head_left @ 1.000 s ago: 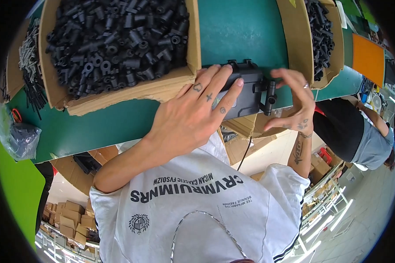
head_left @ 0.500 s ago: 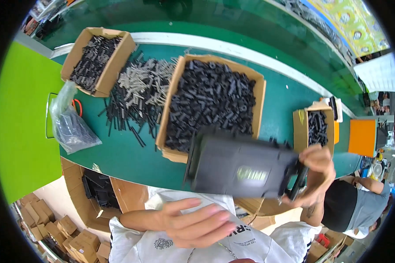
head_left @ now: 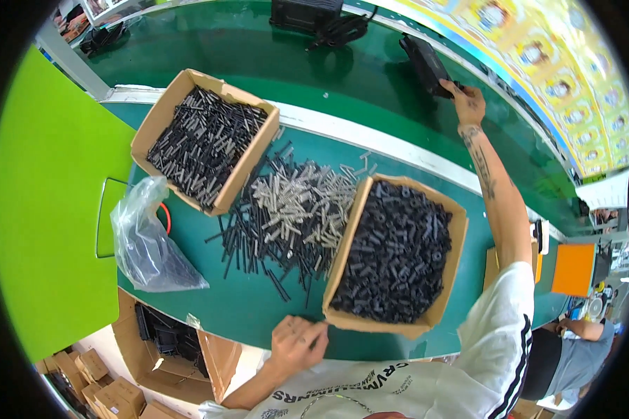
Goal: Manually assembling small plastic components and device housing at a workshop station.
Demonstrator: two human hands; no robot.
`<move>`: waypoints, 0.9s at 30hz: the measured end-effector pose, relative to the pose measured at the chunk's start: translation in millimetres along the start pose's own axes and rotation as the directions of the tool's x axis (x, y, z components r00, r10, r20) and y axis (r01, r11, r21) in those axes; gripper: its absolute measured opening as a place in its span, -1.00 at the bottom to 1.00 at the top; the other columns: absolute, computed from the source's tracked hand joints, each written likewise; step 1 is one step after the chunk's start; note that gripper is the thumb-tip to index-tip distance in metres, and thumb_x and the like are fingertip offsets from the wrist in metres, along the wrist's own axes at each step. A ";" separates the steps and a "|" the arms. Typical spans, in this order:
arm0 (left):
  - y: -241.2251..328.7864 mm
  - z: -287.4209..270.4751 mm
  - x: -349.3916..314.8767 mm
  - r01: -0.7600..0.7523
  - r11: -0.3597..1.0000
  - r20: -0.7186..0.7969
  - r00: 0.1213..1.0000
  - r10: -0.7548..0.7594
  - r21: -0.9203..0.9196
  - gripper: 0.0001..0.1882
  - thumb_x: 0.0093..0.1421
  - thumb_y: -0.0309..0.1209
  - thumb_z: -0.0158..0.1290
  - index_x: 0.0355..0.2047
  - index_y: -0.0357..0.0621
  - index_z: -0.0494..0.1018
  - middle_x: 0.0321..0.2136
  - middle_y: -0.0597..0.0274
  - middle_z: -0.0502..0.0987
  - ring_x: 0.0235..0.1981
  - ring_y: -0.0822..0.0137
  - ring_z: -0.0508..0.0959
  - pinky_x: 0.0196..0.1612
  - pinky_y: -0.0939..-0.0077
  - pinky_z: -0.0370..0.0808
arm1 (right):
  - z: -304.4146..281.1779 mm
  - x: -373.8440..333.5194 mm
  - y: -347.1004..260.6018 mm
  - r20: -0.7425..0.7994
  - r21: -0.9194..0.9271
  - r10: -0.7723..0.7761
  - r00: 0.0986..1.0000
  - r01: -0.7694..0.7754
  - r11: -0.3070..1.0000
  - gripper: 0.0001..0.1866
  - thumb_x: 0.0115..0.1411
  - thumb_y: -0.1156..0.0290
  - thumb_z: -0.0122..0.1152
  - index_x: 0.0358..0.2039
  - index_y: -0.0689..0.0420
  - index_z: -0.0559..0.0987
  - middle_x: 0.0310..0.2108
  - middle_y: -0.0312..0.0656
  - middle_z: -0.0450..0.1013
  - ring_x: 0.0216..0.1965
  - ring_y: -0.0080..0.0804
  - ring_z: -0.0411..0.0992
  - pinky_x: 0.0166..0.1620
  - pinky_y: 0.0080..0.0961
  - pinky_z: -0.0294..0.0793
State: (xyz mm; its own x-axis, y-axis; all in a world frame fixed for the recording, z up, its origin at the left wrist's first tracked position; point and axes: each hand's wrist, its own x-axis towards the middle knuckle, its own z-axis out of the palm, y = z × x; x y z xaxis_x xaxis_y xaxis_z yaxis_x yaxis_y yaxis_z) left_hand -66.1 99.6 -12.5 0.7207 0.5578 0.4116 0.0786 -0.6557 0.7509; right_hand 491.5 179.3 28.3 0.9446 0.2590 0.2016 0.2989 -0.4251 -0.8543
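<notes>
My right arm stretches to the far right, where my right hand [head_left: 467, 101] grips the end of a black plastic case [head_left: 425, 65] over the green surface behind the white ledge. Its fingers are closed on the case's near end. My left hand [head_left: 298, 342] rests at the front edge of the bench, fingers curled in with nothing visible in them. Beside it stands a cardboard box of short black tubular parts [head_left: 395, 255]. Left of that box lies a loose heap of metal springs [head_left: 297, 202] and thin black rods [head_left: 241, 241].
An open carton of black rods and springs [head_left: 203, 143] stands at the back left, with a clear plastic bag [head_left: 150, 241] before it. Black cases fill a floor carton [head_left: 168, 339]. A black case with a cable [head_left: 306, 14] lies behind. Another person [head_left: 573, 356] is at far right.
The black case has gone from in front of me to the far right in my right hand. My left hand has moved down to the bench edge and curled shut. The view has shifted.
</notes>
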 end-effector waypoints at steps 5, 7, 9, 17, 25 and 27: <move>-0.6 -2.0 1.0 0.060 0.998 0.106 0.993 -0.058 -0.016 -0.72 -0.12 -0.57 0.26 -0.32 -0.22 0.53 -0.58 0.23 0.46 -0.59 0.27 0.45 -0.51 0.41 0.34 | 87.6 109.3 3.5 -0.207 -0.218 -0.236 0.949 0.190 0.957 -0.21 -0.41 -0.23 0.59 -0.37 0.20 0.56 -0.43 -0.23 0.52 -0.33 -0.36 0.49 -0.13 -0.49 0.46; -4.7 -4.4 -3.0 0.046 0.999 0.124 0.991 -0.049 0.027 -0.71 -0.13 -0.54 0.27 -0.32 -0.21 0.53 -0.57 0.23 0.47 -0.58 0.28 0.46 -0.50 0.43 0.34 | 126.7 121.7 -10.3 -0.173 -0.281 -0.288 0.942 0.233 0.931 -0.16 -0.45 -0.31 0.57 -0.35 0.18 0.57 -0.37 -0.19 0.55 -0.33 -0.30 0.50 -0.12 -0.42 0.47; -9.1 -6.5 5.3 0.007 0.999 0.128 0.992 -0.013 0.050 -0.73 -0.11 -0.45 0.30 -0.36 -0.19 0.52 -0.56 0.24 0.47 -0.55 0.29 0.46 -0.49 0.45 0.34 | 152.4 138.3 -18.8 -0.168 -0.374 -0.332 0.928 0.251 0.893 -0.15 -0.39 -0.31 0.55 -0.28 0.17 0.59 -0.30 -0.16 0.57 -0.26 -0.28 0.52 -0.07 -0.40 0.48; -2.5 -10.1 2.9 0.077 0.994 0.275 0.957 -0.095 0.075 -0.78 -0.15 -0.48 0.28 -0.47 -0.20 0.49 -0.51 0.12 0.52 -0.50 0.19 0.54 -0.47 0.40 0.41 | 154.7 176.8 -15.7 0.383 0.031 -0.304 0.872 0.317 0.948 -0.40 0.06 0.06 0.33 0.04 0.16 0.52 -0.07 -0.13 0.54 -0.03 -0.29 0.51 0.08 -0.41 0.48; 2.2 2.4 8.6 0.000 1.000 0.159 0.987 -0.002 0.013 -0.81 -0.16 -0.57 0.23 -0.50 -0.14 0.46 -0.63 0.27 0.42 -0.62 0.25 0.40 -0.54 0.38 0.26 | -18.4 30.1 -39.1 0.693 0.109 -0.239 0.680 0.229 0.967 -0.65 0.30 0.28 0.19 0.02 0.18 0.57 -0.10 -0.17 0.56 -0.09 -0.43 0.55 -0.03 -0.52 0.50; 2.8 1.4 7.5 -0.085 0.994 0.121 0.988 0.093 -0.063 -0.71 -0.18 -0.62 0.22 -0.36 -0.20 0.52 -0.60 0.27 0.46 -0.61 0.27 0.43 -0.54 0.40 0.28 | -85.6 -26.3 -47.0 0.653 -0.012 -0.182 0.736 0.250 0.968 -0.66 0.30 0.27 0.18 -0.01 0.19 0.57 -0.14 -0.20 0.57 -0.13 -0.45 0.54 -0.06 -0.55 0.48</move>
State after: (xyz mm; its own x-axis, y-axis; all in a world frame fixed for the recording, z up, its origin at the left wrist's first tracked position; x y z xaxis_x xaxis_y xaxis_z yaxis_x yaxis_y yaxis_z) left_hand -59.5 101.2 -8.1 0.8031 0.4289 0.4136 -0.0268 -0.6674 0.7442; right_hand 464.2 118.3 104.2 0.5520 0.8338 -0.0089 0.5268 -0.3570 -0.7714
